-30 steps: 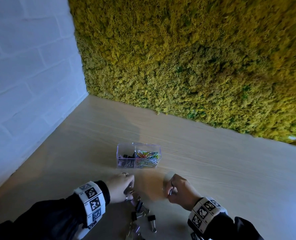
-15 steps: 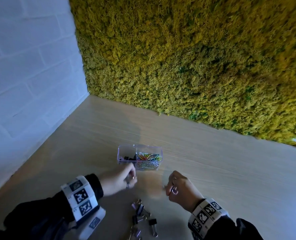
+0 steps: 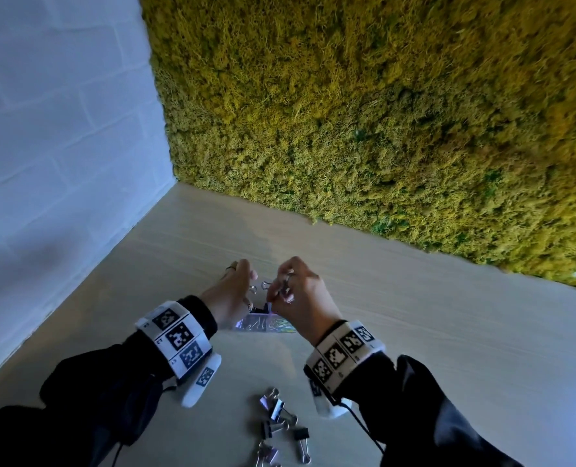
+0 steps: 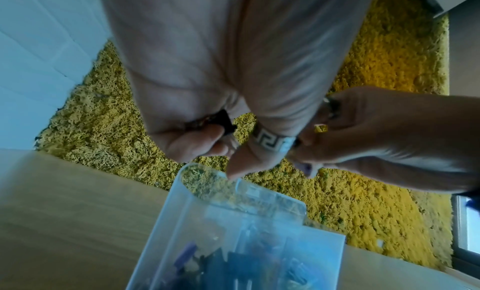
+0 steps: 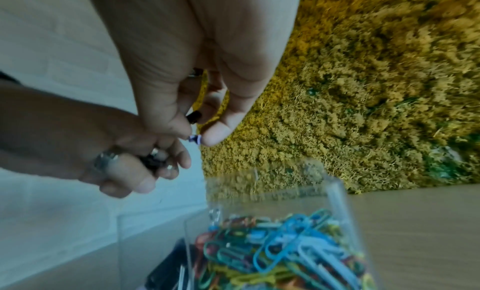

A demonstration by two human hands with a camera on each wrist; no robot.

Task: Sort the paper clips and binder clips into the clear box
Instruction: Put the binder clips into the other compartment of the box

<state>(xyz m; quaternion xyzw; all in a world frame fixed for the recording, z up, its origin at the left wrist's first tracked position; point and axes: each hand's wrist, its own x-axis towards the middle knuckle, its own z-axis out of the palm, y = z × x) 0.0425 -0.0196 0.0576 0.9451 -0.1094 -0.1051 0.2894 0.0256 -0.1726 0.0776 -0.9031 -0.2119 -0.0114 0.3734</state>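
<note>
Pale wooden tabletop (image 3: 414, 325) beneath mossy wall (image 3: 381, 112); both hands' fingers (image 3: 246, 267) pinching binder clips (image 4: 224, 122) above clear box (image 3: 256, 326).

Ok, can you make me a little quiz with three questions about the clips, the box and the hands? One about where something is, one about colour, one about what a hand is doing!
1. Where are the loose binder clips?
A. On the table, nearer the person than the box
B. On the moss wall
C. Inside the box

2. What colour are the paper clips in the box?
A. All black
B. Many colours
C. All white

3. What is the left hand doing?
A. Lying flat on the table
B. Pointing at the wall
C. Holding a black binder clip above the box

Answers:
1 A: the head view shows them lying on the table between the two sleeves.
2 B: the right wrist view shows blue, green, yellow and red ones.
3 C: the left wrist view shows its fingers curled round the black binder clip.
</note>
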